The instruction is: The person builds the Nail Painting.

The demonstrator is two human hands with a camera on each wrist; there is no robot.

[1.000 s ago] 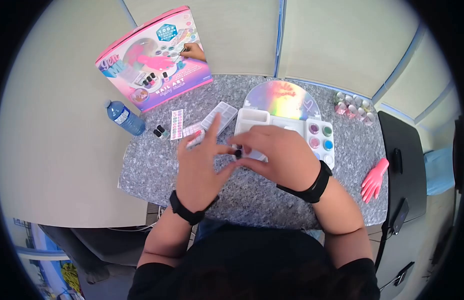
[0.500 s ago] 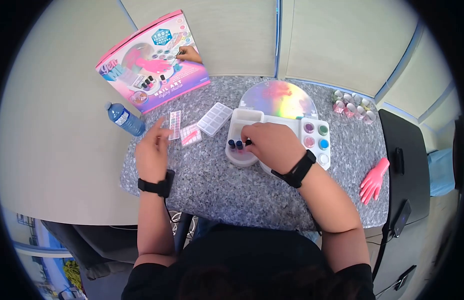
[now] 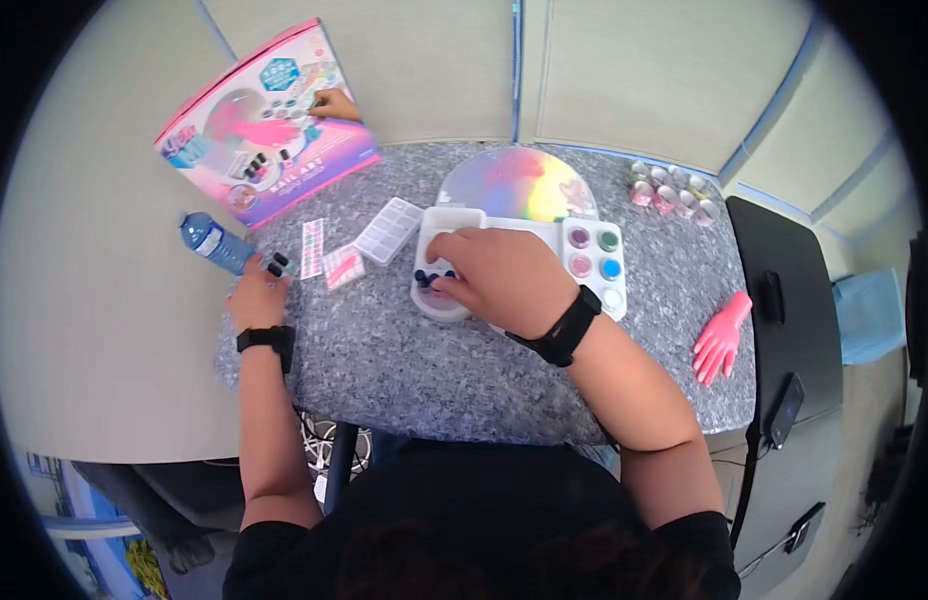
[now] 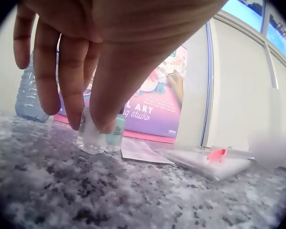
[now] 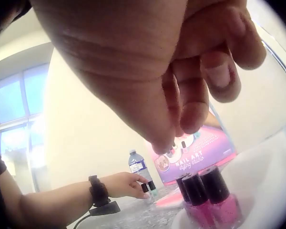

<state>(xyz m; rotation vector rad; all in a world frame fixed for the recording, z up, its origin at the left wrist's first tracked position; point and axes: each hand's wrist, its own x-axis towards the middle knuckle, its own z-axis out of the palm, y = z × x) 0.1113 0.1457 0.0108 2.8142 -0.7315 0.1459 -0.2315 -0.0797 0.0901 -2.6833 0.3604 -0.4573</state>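
At the table's left end, my left hand (image 3: 256, 298) pinches a clear nail polish bottle (image 4: 90, 140) between thumb and fingers, its cap hidden in the left wrist view. Beside it stands a mint nail polish bottle (image 4: 117, 130). My right hand (image 3: 514, 282) hovers over the left part of a white nail art station (image 3: 454, 217), fingers loosely bent and nothing between them. Under it, several pink nail polish bottles (image 5: 225, 206) with black caps stand upright in the station. Colored pots (image 3: 580, 266) fill the station's right side.
A water bottle (image 3: 214, 243) and the nail art box (image 3: 269, 130) stand behind my left hand. Nearby lie a sticker sheet (image 3: 313, 248), a case with a pink piece (image 3: 344, 268) and a white compartment tray (image 3: 389, 232). To the right are a pink model hand (image 3: 722, 340) and small jars (image 3: 674, 193).
My left hand has moved away from my right hand, leftward to the two bottles by the water bottle. My right hand has released a black-capped polish bottle into the station and risen slightly.
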